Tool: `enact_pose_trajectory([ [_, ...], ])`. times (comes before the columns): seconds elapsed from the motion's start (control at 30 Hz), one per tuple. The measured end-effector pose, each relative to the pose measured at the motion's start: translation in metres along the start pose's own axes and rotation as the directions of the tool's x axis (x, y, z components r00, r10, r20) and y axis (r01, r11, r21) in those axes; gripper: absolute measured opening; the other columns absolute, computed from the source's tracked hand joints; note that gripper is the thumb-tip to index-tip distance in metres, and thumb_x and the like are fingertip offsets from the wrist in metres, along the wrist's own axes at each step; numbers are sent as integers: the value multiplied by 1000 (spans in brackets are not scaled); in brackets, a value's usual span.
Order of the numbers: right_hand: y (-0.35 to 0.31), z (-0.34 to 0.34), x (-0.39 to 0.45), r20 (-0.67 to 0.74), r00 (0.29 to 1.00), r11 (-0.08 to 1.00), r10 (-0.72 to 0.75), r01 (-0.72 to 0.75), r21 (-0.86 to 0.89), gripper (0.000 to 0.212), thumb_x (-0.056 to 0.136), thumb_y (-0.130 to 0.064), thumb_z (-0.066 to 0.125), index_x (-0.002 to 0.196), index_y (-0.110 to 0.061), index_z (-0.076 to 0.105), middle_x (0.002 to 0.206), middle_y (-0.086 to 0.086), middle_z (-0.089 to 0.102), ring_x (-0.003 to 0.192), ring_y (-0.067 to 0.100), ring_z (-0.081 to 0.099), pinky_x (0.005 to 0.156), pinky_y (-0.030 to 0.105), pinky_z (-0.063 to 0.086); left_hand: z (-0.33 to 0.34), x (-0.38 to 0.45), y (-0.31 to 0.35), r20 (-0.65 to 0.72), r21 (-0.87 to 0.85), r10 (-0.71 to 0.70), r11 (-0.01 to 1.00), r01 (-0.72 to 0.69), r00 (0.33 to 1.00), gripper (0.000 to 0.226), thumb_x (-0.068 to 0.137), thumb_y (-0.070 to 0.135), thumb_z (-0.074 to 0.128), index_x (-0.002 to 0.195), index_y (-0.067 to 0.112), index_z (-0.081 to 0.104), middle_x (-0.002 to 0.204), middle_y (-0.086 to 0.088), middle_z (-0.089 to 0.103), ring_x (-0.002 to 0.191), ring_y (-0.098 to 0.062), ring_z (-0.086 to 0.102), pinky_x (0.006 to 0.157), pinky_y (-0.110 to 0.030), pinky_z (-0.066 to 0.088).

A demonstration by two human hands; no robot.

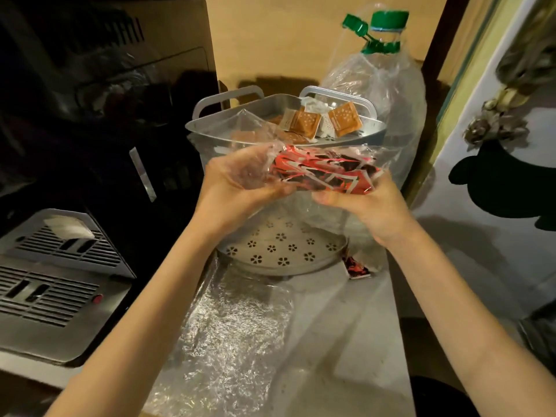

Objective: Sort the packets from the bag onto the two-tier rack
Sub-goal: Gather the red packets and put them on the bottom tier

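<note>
Both hands meet in front of the two-tier rack (192,127), holding a clear plastic bag (249,170) with a bundle of red packets (325,173) between them. The left hand (237,182) has its fingers (240,159) curled round the crumpled bag, the film bunched in the palm and the thumb folded in underneath; it is closed on the plastic rather than on the packets themselves. The right hand (358,203) pinches the red packets from below and from the side, its thumb (323,197) tucked under the stack, the other fingertips hidden behind the far edge of the bundle. The packets lie flat, roughly level, spanning the gap from the left fingertips to the right thumb (whether all of them are still inside the bag cannot be told).

Just beyond the left fingertips sits the rack's upper tier, holding several brown-and-white square packets (344,118). Beneath both wrists is the lower tier (279,251), a perforated tray with flower-shaped holes. Below the right wrist, beside that tray, one more red packet (356,269) lies on the counter (346,341). Past the right fingers stands a large plastic bottle (388,76) with a green cap, wrapped in clear film. A sheet of crinkled plastic (237,335) lies on the counter under the forearms
</note>
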State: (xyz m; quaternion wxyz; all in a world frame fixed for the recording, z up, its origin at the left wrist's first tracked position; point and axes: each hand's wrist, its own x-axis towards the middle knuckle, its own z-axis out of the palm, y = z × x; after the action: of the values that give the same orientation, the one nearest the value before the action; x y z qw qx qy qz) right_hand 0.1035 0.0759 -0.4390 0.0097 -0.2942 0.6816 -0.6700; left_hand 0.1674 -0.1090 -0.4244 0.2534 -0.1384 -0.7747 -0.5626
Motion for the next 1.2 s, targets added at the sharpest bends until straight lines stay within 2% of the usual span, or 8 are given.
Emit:
enact_pose_trajectory([
  [0.27, 25, 3, -4, 17, 1000, 1000, 20, -19, -24, 45, 62, 9, 74, 85, -29, 64, 71, -30, 69, 78, -12, 64, 73, 5, 46, -1, -12, -31, 3, 47, -136, 990, 135, 991, 55, 56, 43, 80, 108, 39, 63, 110, 4, 68, 101, -10, 65, 86, -31, 54],
  [0.47, 79, 5, -5, -4, 986, 984, 169, -169, -60, 40, 61, 9, 77, 90, -16, 67, 72, -21, 72, 77, -3, 67, 74, 13, 50, 12, -26, -80, -68, 152, -236, 958, 244, 969, 47, 60, 17, 80, 101, 33, 63, 87, 1, 71, 79, -30, 70, 72, -37, 57],
  [0.6, 109, 8, -1, -23, 947, 947, 320, -321, -24, 45, 59, 8, 79, 99, -9, 66, 74, -17, 71, 71, -8, 65, 68, 10, 50, 19, -26, -103, -34, 158, -393, 906, 393, 919, 19, 60, 20, 80, 72, 24, 66, 83, -3, 72, 72, 0, 68, 70, -24, 56],
  [0.77, 123, 3, 9, 2, 864, 864, 503, -503, -2, 51, 59, -13, 82, 107, -15, 62, 101, 0, 70, 95, 16, 66, 86, 31, 52, 16, -24, -130, -28, -25, -572, 820, 572, 820, 45, 62, 8, 81, 102, 6, 61, 87, 2, 67, 78, -4, 66, 61, -7, 49],
  [0.9, 127, -1, 18, -12, 876, 873, 483, -480, 88, 53, 65, -7, 78, 115, -12, 61, 106, 6, 70, 91, 16, 69, 70, 22, 57, 13, -16, -140, 22, -8, -589, 808, 590, 808, 30, 70, -2, 73, 95, 13, 67, 68, 19, 70, 61, 8, 64, 53, -6, 47],
  [1.03, 126, -1, 23, 33, 889, 888, 457, -458, 48, 47, 68, -3, 76, 112, -10, 64, 100, 2, 72, 91, 16, 70, 73, 23, 57, 17, 3, -135, -27, 68, -701, 710, 700, 713, 5, 86, 18, 60, 90, 20, 56, 75, 17, 53, 71, -3, 58, 50, -6, 39],
  [1.13, 121, -2, 26, -12, 904, 903, 427, -426, 64, 34, 75, -6, 71, 108, -9, 66, 85, -12, 74, 81, 2, 69, 66, 10, 51, 18, 11, -140, 14, 238, -681, 713, 659, 732, 16, 86, 35, 56, 91, 21, 62, 72, 15, 59, 72, -11, 64, 45, -5, 41],
  [1.2, 120, -3, 28, -30, 905, 905, 424, -423, 42, 28, 78, -16, 68, 106, -12, 68, 95, -5, 73, 89, 7, 68, 76, 15, 52, 18, 10, -140, 7, 302, -669, 710, 636, 743, 19, 85, 38, 56, 96, 23, 63, 86, 14, 65, 72, -4, 63, 46, -4, 40],
])
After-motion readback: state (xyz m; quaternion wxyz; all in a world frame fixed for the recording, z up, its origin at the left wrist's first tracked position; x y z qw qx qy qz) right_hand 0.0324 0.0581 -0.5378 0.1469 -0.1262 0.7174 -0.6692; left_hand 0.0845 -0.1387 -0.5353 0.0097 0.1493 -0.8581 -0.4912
